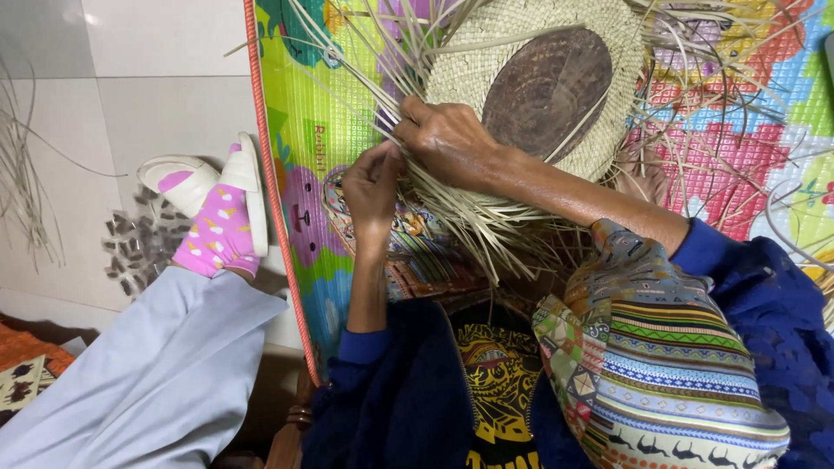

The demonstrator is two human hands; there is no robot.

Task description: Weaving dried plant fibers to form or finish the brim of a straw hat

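Note:
A half-woven straw hat (pixel 486 74) lies on a dark round wooden form (pixel 547 82), with many loose pale straw strands (pixel 486 230) fanning out from its edge. My right hand (pixel 447 139) presses on the woven edge and grips strands there. My left hand (pixel 373 187) sits just left of it, fingers pinched on a few strands near the same spot. Both forearms come out of dark blue sleeves.
A bright cartoon play mat (pixel 747 130) with an orange edge lies under the work. Another person's leg in light grey trousers (pixel 148 373), a pink sock (pixel 217 230) and a white sandal rests on the tiled floor at left. More straw (pixel 22 182) lies far left.

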